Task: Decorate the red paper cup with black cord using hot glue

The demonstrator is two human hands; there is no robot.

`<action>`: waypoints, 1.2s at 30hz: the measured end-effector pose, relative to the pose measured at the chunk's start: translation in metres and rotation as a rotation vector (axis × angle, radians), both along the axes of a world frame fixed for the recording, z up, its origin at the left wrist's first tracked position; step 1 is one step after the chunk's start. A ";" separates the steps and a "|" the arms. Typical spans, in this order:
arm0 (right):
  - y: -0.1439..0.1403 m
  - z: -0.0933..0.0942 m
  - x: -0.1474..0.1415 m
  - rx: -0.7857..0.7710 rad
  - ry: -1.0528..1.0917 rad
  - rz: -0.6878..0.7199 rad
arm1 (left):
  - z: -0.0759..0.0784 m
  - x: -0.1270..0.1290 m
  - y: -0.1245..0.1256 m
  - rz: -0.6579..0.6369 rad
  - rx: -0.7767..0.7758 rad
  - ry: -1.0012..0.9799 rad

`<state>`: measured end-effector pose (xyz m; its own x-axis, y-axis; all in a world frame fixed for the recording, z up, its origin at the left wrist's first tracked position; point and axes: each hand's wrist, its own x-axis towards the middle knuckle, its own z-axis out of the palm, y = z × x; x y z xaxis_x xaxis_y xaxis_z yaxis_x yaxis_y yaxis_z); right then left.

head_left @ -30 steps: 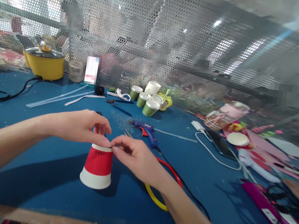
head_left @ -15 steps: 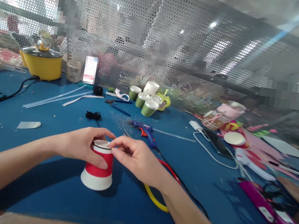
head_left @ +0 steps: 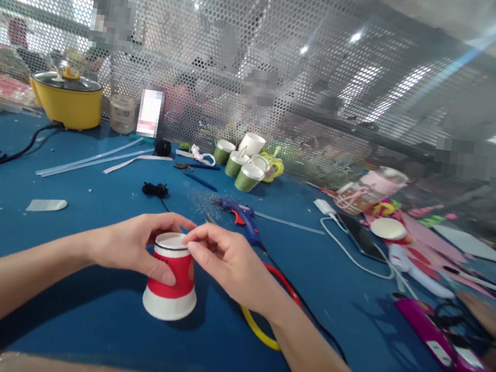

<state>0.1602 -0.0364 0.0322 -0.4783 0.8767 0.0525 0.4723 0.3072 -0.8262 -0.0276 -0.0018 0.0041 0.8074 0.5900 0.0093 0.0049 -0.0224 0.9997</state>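
A red and white paper cup [head_left: 170,283] stands upside down on the blue table, its wider end at the bottom. My left hand [head_left: 137,244] is wrapped around its upper part, thumb across the red band. A thin black cord [head_left: 168,247] circles the cup just below the narrow end. Thumb and fingertips of my right hand [head_left: 223,257] are pinched at that edge, on the cord's right side; the exact grip is partly hidden. Behind the cup lies a small bundle of black cord [head_left: 155,189], with a strand running toward the cup.
A blue glue gun [head_left: 245,220] lies beyond my right hand, near red and yellow rings [head_left: 261,331]. Pliers [head_left: 196,173] and small green-white cups [head_left: 249,177] sit farther back. A yellow pot [head_left: 71,107] is at left; a phone [head_left: 359,237] and purple power strip [head_left: 440,336] at right.
The cup has shifted slightly right and turned, showing an orange mark on its red band. My left hand has moved along with it; the right fingers stay at the top edge.
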 end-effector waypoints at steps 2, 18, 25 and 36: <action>0.000 -0.001 0.000 0.019 -0.028 0.001 | -0.001 0.001 -0.001 0.001 -0.004 -0.009; -0.004 0.001 -0.003 0.407 -0.200 0.003 | -0.006 0.006 -0.008 0.219 0.254 0.068; -0.002 -0.004 -0.005 0.451 -0.204 0.029 | 0.003 0.005 -0.010 0.239 0.330 0.126; -0.005 -0.003 -0.008 0.482 -0.246 0.039 | 0.006 0.004 -0.012 0.285 0.347 0.175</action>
